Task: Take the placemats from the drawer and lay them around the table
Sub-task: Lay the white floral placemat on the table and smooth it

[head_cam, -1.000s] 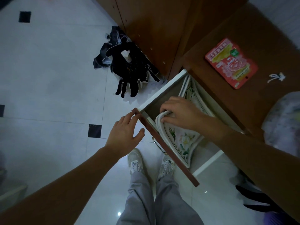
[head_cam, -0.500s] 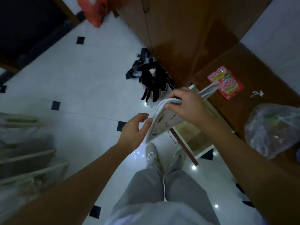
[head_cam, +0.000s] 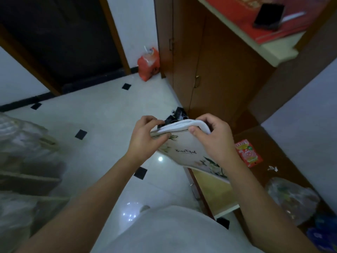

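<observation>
My left hand (head_cam: 145, 138) has joined my right hand (head_cam: 216, 141) on the placemats (head_cam: 184, 147) — half a second ago it was only reaching. Left pinches a corner; right pinches the folded top edge, thumb in front. The stack is held above the open drawer (head_cam: 217, 193). A red packet (head_cam: 249, 153) and a plastic bag (head_cam: 291, 198) lie at right — black cloth (head_cam: 176, 115) sits half hidden behind the stack.

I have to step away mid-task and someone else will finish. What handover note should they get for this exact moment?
Hands: the left hand pinches the left edge of the placemats; the right hand grips their top right corner.
Things: the placemats are a stacked bundle held in the air above the open drawer.
Done: the placemats are out of the drawer.
Left: carry them to the table, which is not in view, and lay them around it.
</observation>
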